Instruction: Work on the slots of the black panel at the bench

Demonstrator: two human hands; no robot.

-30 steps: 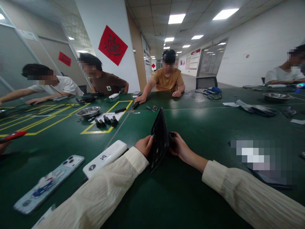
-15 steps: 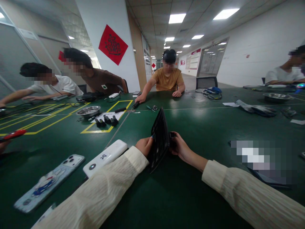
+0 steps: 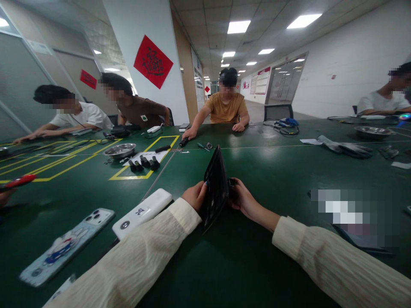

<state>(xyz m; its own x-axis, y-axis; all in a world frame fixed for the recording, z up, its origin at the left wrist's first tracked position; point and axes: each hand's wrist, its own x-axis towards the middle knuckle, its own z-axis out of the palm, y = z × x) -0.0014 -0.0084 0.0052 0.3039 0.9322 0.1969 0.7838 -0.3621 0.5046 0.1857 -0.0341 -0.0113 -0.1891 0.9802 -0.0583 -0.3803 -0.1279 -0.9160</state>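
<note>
Tilted up on edge over the green table [image 3: 257, 273] is a thin, dark, tablet-like panel [image 3: 215, 188], seen nearly side-on. My left hand [image 3: 194, 197] grips it from the left, thumb on the near face and the other fingers hidden behind the panel. On its right side, my right hand [image 3: 242, 197] is closed round a small black piece [image 3: 231, 186] close against the panel. Whether that piece is joined to the panel cannot be made out. Beside my left forearm lie a white power bank [image 3: 143, 214] marked 26 and a phone in a cartoon case [image 3: 67, 248].
Ahead left are a metal bowl [image 3: 120, 150], several black cylindrical parts [image 3: 144, 164] on paper and yellow tape outlines. Gloves [image 3: 345, 147] and another bowl [image 3: 374, 132] lie at right. A person in a yellow shirt [image 3: 227, 107] sits opposite; a red-handled tool [image 3: 21, 181] is at far left.
My hands and the panel stay almost where they were. At the left, the two people have shifted slightly to the right, and the one in white has drawn an outstretched arm inward.
</note>
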